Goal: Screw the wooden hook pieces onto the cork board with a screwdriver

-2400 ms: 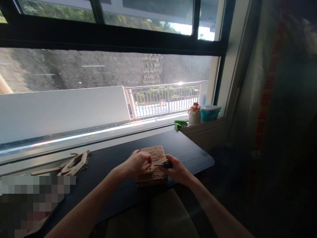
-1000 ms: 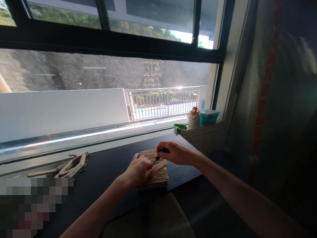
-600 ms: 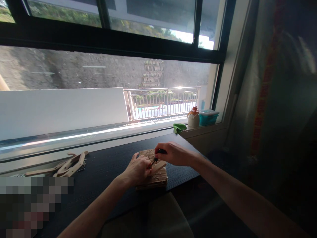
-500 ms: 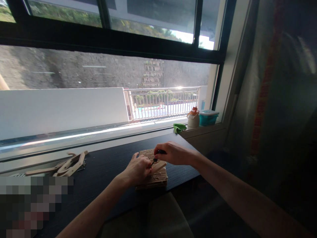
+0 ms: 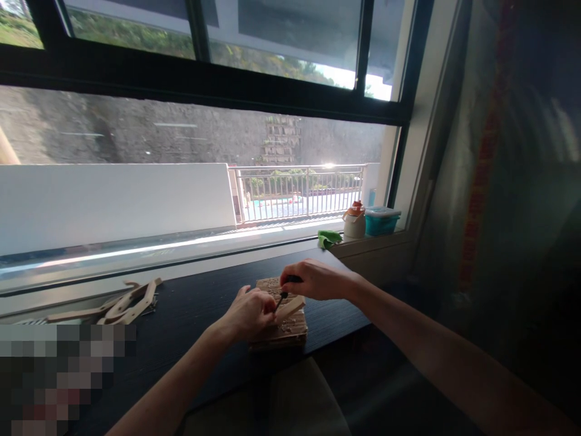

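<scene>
Daylight enters through a wide, dark-framed window (image 5: pixel 227 86), beyond which a low white wall (image 5: pixel 113 203) and a metal railing (image 5: pixel 307 194) stand before a rough grey slope (image 5: pixel 204 138). A dark worktop (image 5: pixel 200 297) lies along the pale sill (image 5: pixel 254 254). At right, a curtain-like sheet (image 5: pixel 458 194) with a red vertical strip (image 5: pixel 479 188) fades into deep shadow.

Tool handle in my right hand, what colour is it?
The tool handle is black, as the head view, the only one, shows.
</scene>
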Demonstrator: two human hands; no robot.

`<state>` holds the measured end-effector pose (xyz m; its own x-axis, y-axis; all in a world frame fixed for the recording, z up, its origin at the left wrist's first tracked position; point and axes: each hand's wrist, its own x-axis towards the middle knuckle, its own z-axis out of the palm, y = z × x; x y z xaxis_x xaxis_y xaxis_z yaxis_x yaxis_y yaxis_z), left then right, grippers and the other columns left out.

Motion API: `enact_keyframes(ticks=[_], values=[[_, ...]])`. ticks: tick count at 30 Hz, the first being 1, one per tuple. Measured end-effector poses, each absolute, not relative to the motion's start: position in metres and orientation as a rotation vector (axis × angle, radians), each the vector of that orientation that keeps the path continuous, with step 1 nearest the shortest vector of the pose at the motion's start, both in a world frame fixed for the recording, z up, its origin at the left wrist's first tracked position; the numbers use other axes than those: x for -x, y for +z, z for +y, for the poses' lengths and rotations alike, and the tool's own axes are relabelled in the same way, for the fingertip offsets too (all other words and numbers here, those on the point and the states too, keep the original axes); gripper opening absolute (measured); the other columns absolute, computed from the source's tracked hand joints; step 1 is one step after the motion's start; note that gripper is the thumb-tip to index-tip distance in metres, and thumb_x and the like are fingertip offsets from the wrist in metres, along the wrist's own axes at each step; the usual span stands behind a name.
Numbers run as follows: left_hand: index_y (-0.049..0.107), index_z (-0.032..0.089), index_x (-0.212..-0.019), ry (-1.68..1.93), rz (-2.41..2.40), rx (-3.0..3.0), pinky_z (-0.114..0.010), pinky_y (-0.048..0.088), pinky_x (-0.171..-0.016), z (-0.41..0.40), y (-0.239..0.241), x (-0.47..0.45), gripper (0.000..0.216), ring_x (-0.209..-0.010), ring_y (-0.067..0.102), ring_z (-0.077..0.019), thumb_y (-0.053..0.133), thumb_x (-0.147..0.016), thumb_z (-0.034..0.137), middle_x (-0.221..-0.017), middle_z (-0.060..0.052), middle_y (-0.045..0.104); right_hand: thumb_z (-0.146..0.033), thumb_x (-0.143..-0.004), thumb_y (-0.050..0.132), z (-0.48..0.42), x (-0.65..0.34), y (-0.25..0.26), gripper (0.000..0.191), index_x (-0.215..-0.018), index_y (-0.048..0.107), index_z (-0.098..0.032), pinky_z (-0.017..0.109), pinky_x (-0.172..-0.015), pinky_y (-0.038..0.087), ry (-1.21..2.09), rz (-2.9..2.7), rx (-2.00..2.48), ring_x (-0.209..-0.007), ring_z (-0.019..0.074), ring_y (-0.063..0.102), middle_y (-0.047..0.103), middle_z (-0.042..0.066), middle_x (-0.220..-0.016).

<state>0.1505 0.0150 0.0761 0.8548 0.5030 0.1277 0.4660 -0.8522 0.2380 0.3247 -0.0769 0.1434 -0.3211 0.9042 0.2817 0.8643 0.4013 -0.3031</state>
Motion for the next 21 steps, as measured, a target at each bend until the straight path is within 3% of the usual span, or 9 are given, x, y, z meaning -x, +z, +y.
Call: enact_keyframes(ticks=[21], values=[[0.064,0.022,-0.064,0.281,0.746,-2.840,-0.057,0.018,-0.102,0.018,0.073,-0.151,0.017,-0.086,0.060,-0.0210,0.053,-0.074,0.030,-0.075,0.000,0.070,-0.024,-0.078,0.054,-0.063,-0.313,0.159,0.019,-0.088,0.067,-0.016,0.020,-0.057,0.032,0.144,-2.463,1.458,-0.060,0.0090,0.049,0.061,0.000,-0.069]])
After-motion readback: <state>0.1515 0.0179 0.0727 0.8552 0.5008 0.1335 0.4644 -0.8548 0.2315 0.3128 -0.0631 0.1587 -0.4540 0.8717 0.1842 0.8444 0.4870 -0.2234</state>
